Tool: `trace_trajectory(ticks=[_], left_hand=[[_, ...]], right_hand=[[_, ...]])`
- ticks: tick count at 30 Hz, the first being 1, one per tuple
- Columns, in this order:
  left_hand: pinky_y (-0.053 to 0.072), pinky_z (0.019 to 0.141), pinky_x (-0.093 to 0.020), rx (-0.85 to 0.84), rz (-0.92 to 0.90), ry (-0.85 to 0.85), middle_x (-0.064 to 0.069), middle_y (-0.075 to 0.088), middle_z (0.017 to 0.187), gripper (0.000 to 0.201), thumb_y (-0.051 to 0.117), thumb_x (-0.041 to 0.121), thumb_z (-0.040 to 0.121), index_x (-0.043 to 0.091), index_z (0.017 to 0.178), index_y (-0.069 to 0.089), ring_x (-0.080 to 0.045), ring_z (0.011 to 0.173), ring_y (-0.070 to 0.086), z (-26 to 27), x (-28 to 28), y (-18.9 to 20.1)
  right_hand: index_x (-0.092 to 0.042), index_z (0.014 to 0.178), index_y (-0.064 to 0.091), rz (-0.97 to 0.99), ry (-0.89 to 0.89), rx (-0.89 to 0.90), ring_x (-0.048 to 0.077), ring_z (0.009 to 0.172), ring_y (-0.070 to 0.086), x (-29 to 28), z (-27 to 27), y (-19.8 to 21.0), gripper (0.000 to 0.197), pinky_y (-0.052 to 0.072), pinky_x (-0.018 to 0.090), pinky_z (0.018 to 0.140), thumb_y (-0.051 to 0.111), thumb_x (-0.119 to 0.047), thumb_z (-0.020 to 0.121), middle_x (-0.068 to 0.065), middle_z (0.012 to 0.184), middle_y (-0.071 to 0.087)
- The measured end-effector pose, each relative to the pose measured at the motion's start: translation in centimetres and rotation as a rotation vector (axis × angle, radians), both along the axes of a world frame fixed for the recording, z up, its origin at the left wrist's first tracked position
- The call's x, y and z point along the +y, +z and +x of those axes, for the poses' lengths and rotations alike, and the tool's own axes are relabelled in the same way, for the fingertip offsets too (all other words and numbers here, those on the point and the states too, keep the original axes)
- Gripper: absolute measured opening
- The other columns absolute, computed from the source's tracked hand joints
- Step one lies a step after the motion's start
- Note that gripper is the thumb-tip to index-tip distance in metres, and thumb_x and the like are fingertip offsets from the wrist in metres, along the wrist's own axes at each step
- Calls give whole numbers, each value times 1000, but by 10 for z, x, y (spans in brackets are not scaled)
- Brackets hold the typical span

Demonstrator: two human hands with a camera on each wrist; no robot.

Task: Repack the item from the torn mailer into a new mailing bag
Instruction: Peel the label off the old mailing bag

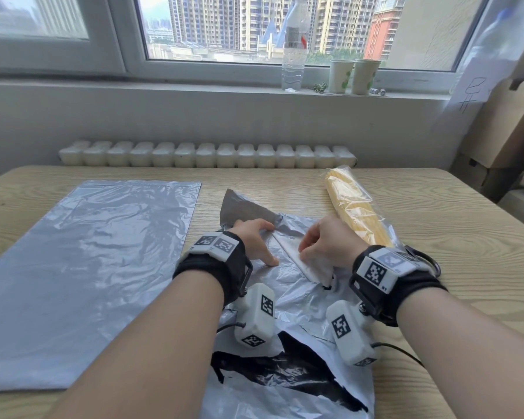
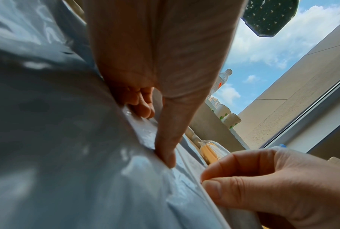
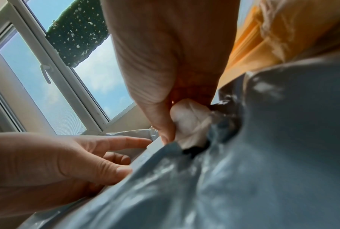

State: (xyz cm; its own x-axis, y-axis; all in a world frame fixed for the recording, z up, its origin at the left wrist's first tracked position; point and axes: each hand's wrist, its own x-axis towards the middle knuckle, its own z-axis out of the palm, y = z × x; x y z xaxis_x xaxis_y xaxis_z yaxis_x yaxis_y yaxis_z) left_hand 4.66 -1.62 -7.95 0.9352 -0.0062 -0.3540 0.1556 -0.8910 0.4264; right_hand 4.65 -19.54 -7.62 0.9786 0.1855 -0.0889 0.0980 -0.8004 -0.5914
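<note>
Head view. The torn mailer (image 1: 288, 328) lies crumpled at lower centre of the frame on the wooden table (image 1: 436, 267), its black lining exposed along the rip near the bottom edge. The left hand (image 1: 254, 240) presses flat on the mailer's upper part, fingers spread and straight. The right hand (image 1: 324, 243) pinches a white strip (image 1: 312, 264) at the mailer's flap (probably the seal liner or label; which one cannot be told). The item, a yellow roll in clear wrap (image 1: 357, 210), lies already outside the mailer, at upper right of the hands, its long axis running from upper left to lower right. The right hand is the nearer; its wrist is just beside the roll's lower end. The new mailing bag (image 1: 85, 267) lies flat at left of frame, well apart from the roll and nearer the left hand.

Left wrist view. The left hand's thumb (image 2: 169, 148) bears down on the grey film; the right hand (image 2: 273, 186) is curled at lower right.

Right wrist view. Thumb and fingers of the right hand (image 3: 177, 86) clamp the white strip (image 3: 188, 124); the roll shows orange at upper right.
</note>
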Motion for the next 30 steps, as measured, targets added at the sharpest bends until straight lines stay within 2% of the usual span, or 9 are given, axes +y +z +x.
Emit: trace_trajectory(ticks=[10,16,23,27,30], left_hand=[[44,102,-42,11,14,0,-7,38,142,88,82,42,68,45,142,34,-29,124,48,0,-2,1],[45,102,-43,20,7,3,-7,37,143,87,82,41,69,44,142,34,-30,124,48,-1,-2,3],[46,101,-42,24,-3,5,-6,39,142,88,82,40,68,44,142,35,-29,124,49,-2,-2,4],[46,99,-40,24,12,-1,-7,37,142,88,81,40,70,44,143,32,-30,123,49,-3,-3,5],[48,93,-40,38,53,-15,-9,33,143,91,79,41,71,43,146,27,-32,122,49,-3,-6,9]], right_hand=[[-13,72,76,3,-17,23,11,74,66,-3,1,-1,3,55,25,63,79,-12,72,2,75,73],[-13,72,77,5,-32,28,7,70,63,-3,1,-1,3,48,20,56,80,-13,71,0,73,72],[-14,70,77,8,-34,18,5,68,61,-4,2,-2,5,45,18,55,81,-11,70,-1,70,71],[-14,74,76,22,-8,12,10,74,64,-7,2,-4,3,51,22,62,79,-16,73,-1,75,71],[-18,91,74,105,15,-7,12,81,64,-10,1,-6,17,53,26,73,76,-30,78,-2,88,70]])
